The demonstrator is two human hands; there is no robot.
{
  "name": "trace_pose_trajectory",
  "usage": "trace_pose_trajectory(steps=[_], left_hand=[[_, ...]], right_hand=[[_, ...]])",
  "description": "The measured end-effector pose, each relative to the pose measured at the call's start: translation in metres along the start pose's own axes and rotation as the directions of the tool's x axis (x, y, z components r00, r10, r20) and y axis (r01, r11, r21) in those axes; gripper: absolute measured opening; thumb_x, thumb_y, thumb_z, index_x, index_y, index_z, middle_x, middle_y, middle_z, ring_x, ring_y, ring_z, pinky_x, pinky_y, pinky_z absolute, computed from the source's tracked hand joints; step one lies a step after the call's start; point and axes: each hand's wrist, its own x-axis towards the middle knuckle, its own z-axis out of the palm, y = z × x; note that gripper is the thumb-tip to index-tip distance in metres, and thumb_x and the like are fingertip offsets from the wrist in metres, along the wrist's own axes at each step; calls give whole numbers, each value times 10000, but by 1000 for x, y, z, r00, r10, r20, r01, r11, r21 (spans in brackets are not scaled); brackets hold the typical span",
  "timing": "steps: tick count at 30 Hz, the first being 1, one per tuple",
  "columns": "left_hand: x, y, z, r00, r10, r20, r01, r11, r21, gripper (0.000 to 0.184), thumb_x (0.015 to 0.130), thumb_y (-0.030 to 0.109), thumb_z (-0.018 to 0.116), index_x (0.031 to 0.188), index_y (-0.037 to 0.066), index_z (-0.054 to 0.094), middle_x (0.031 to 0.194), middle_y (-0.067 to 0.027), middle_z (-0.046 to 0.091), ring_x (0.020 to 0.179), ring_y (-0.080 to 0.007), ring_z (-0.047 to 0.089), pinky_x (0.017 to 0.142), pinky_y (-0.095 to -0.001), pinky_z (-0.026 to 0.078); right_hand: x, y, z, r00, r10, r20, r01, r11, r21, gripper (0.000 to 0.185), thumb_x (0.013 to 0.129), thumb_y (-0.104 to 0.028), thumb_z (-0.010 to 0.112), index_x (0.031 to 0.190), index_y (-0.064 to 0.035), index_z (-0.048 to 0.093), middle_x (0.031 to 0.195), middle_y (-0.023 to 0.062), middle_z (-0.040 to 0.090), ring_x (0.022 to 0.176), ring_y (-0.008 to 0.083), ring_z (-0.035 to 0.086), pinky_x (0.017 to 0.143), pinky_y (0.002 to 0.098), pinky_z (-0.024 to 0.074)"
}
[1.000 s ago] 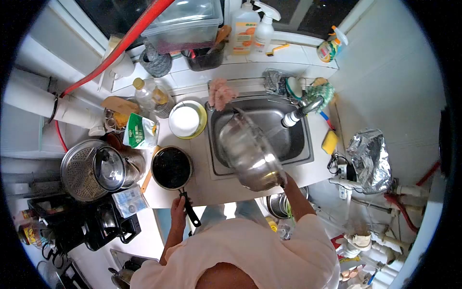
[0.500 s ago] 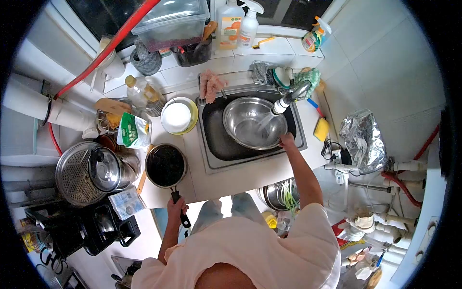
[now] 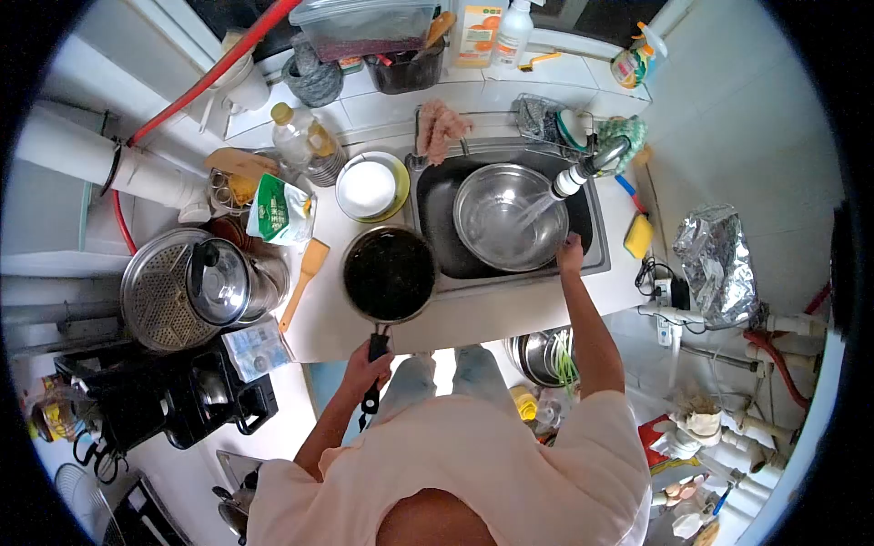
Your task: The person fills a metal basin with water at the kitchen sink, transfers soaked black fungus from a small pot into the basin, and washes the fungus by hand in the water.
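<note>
My left hand [image 3: 367, 369] is wrapped round the black handle of a pan [image 3: 390, 274] with dark contents. The pan is over the counter, its right side close to the sink's left edge. A steel bowl [image 3: 501, 227] stands in the sink [image 3: 583, 267], and water runs into it from the faucet [image 3: 583, 173]. My right hand [image 3: 570, 255] grips the bowl's rim at the lower right. Left of the pan lies a wooden spatula [image 3: 304, 284]. White bowls [image 3: 366, 188] rest on a yellow-green plate behind the pan.
An oil bottle [image 3: 309, 146] and a green-white packet [image 3: 279, 211] stand at the back left. A lidded pot [image 3: 218, 282] and steamer tray [image 3: 155, 291] are beside the black stove [image 3: 164, 400]. A yellow sponge [image 3: 638, 236] lies right of the sink.
The steel bowl has gone from tilted to level in the sink, under the running water. My left hand has moved the pan right, towards the sink, away from the spatula.
</note>
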Motion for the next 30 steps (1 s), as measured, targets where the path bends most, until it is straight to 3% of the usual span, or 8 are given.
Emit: trace_pose_trajectory(steps=[2,5,10,13,16,20,24,30], left_hand=[[14,19,20,998,13,69,-19,996,87,134,801,88,555,819,42,430,506,-17,435,383,-106,427,346,-240,324],[43,35,49,982,34,184,-59,990,130,134,809,104,551,813,42,432,512,-18,443,401,-105,445,357,-243,343],[123,46,86,942,61,330,-170,934,313,152,816,137,548,824,29,441,549,-43,486,406,-123,469,388,-282,392],[161,70,108,914,135,382,-377,630,679,192,799,154,561,866,0,468,609,-117,551,456,-221,540,451,-348,447],[240,32,99,631,556,541,-609,-76,789,265,756,155,589,921,-24,486,708,-198,585,587,-331,591,522,-409,474],[267,72,112,837,334,433,-404,-158,901,237,736,127,575,906,-22,506,780,-202,599,689,-350,606,560,-423,488],[276,108,117,686,389,615,-373,-538,756,147,756,72,536,874,4,479,718,-140,623,666,-273,636,534,-365,491],[299,120,127,761,411,501,-275,-495,824,184,778,94,536,918,15,446,677,-126,619,629,-270,631,571,-403,459]], right_hand=[[-6,31,34,997,-40,62,-7,791,612,356,736,-169,627,1027,-15,492,871,151,581,759,274,578,673,338,455],[-58,-27,-4,919,-392,-51,395,902,176,294,777,-44,573,1061,-35,500,839,75,559,731,144,524,654,263,433],[-111,-38,-19,950,-289,115,215,878,428,240,835,-73,547,1070,-40,511,863,49,565,744,111,541,656,235,438],[-125,-15,-29,951,-176,255,73,926,370,236,855,-105,539,1074,-24,507,858,45,566,752,110,564,659,229,449],[-149,-2,-43,972,-94,216,-31,858,514,228,865,-122,526,1060,-6,505,871,50,592,713,110,586,620,215,457],[-181,27,-43,973,-11,232,-156,710,686,222,872,-132,514,1055,-9,507,903,68,610,672,104,590,583,210,454],[-207,36,-45,962,65,267,-234,703,671,247,875,-147,505,1085,-17,494,917,75,612,667,108,591,578,206,452],[-228,31,-38,942,155,298,-329,610,721,270,883,-172,499,1117,-37,481,927,82,618,692,129,611,575,212,458]])
